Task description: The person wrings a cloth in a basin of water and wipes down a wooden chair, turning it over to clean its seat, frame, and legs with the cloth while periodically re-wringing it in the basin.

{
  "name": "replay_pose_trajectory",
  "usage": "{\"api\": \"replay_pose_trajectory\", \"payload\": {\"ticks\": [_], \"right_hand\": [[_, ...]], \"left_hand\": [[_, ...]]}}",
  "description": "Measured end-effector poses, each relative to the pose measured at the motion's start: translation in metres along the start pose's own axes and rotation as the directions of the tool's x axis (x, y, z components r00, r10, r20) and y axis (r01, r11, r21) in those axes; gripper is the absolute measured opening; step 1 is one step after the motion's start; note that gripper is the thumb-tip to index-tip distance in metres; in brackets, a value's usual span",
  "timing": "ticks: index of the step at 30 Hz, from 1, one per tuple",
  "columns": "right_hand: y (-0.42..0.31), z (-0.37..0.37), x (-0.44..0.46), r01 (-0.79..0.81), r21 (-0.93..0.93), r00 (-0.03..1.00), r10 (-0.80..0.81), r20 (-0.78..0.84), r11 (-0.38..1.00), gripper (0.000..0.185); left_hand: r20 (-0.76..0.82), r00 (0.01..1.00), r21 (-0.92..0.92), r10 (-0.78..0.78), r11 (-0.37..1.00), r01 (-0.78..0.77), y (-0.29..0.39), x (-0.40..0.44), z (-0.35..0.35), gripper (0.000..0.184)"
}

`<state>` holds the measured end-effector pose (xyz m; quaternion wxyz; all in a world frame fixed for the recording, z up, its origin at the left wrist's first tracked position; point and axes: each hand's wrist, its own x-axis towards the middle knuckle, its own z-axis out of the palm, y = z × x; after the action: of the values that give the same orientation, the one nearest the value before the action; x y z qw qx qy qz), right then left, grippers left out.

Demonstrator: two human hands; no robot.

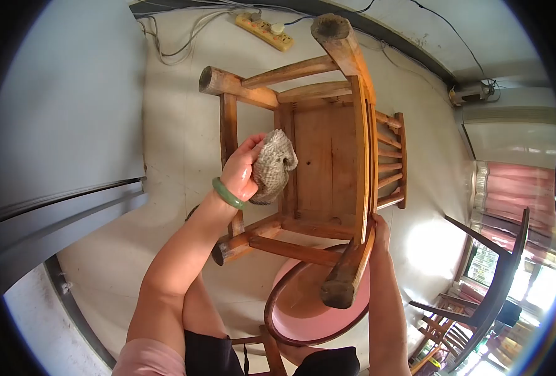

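Note:
A wooden chair (325, 160) is tipped over, with the underside of its seat and the ends of its legs facing me. My left hand (243, 166), with a green bangle at the wrist, is closed around a bunched, greyish knitted cloth (274, 168). The cloth is in front of the chair's frame, between the legs; whether it touches the wood I cannot tell. On the near right side, my right hand (381, 232) grips the chair by its leg and seat edge, fingers partly hidden behind the wood. Below the chair stands a pink basin (297, 326) holding brownish water.
A yellow power strip (264, 31) with plugs and cables lies on the floor at the far wall. To the left rises a large grey cabinet-like surface (71, 113). Dark furniture (500, 282) and smaller wooden chairs (444, 332) stand at the right, near a pink curtain (519, 197).

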<state>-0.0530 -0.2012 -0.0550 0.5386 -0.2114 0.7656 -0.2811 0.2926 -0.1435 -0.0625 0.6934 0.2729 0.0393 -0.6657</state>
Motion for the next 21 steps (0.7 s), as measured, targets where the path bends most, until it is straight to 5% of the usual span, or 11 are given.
{"api": "replay_pose_trajectory", "payload": {"ticks": [8, 11, 13, 15, 16, 18, 19, 20, 21], "right_hand": [[-0.004, 0.001, -0.007, -0.010, 0.017, 1.000, 0.010, 0.008, 1.000, 0.019], [-0.009, 0.007, -0.015, 0.007, -0.011, 1.000, -0.007, -0.004, 1.000, 0.020], [-0.007, 0.005, -0.010, 0.006, -0.051, 1.000, -0.007, -0.014, 0.999, 0.020], [-0.011, 0.008, -0.016, 0.021, -0.062, 1.000, -0.022, -0.020, 0.998, 0.019], [-0.008, 0.008, -0.014, 0.019, -0.057, 0.999, -0.020, -0.026, 0.998, 0.019], [-0.006, 0.003, -0.008, 0.010, -0.074, 1.000, -0.011, -0.022, 0.997, 0.018], [-0.006, 0.007, -0.016, 0.005, -0.069, 1.000, -0.006, -0.012, 0.998, 0.018], [-0.012, 0.013, -0.024, 0.017, -0.047, 1.000, -0.017, -0.020, 0.999, 0.018], [-0.016, 0.018, -0.026, 0.029, -0.022, 0.999, -0.029, -0.036, 0.999, 0.017]], "left_hand": [[0.012, 1.000, -0.050, -0.003, 0.999, 0.004, 0.003, -0.007, -0.001, 0.015], [0.006, 0.998, -0.025, 0.064, 0.998, -0.064, 0.013, -0.012, 0.005, 0.013], [0.090, 0.958, -0.031, 0.272, 0.962, -0.270, 0.031, -0.023, 0.015, 0.011], [-0.023, 0.780, 0.255, 0.625, 0.758, -0.600, 0.064, -0.047, 0.037, 0.012], [-0.023, 0.785, 0.270, 0.619, 0.760, -0.591, 0.068, -0.044, 0.025, 0.012], [0.235, 0.748, 0.886, 0.621, 0.180, -0.428, 0.070, -0.023, -0.023, 0.008], [0.353, 0.759, 0.935, 0.547, -0.230, -0.269, 0.071, -0.017, -0.037, 0.007], [0.366, 0.748, 0.930, 0.553, -0.244, -0.275, 0.071, -0.012, -0.041, 0.007], [0.214, 0.674, 0.935, 0.707, 0.052, -0.351, 0.069, -0.008, -0.040, 0.005]]}}
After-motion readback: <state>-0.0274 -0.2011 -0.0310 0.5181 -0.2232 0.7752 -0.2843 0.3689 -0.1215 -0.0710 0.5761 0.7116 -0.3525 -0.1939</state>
